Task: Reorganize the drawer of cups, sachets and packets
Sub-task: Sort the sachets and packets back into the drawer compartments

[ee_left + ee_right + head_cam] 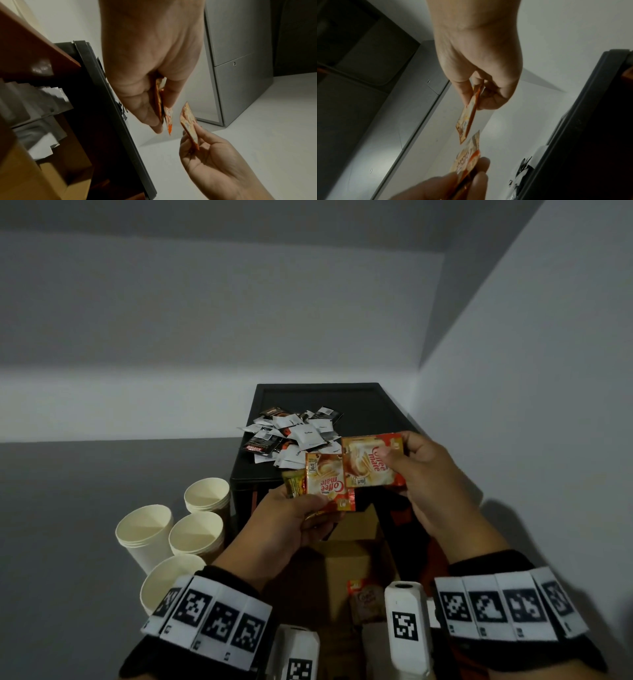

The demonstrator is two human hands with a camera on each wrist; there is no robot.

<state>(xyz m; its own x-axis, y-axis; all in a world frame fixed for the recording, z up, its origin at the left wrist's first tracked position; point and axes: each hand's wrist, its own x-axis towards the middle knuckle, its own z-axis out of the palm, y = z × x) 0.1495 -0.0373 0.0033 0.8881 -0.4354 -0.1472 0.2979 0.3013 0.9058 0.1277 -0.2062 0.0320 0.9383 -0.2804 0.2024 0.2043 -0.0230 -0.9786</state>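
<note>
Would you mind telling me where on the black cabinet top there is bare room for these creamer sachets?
The black cabinet top is bare along its back edge and right side, beside the wall. Its front-left is crowded with the sachet pile. On the floor, the paper cups crowd the cabinet's left side.

Black wristbands (205, 616) w/ b&w marker tags (both wrists).

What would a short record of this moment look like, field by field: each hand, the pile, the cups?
left hand: left hand pinches a small bunch of Coffee-mate sachets
right hand: right hand pinches a single Coffee-mate sachet beside that bunch
sachet gap: apart in both wrist views
pile: mixed white and dark sachets heaped on the black cabinet top
cups: four stacks of paper cups, upright, left of the cabinet
below hands: brown cardboard box, another sachet beside it
</note>
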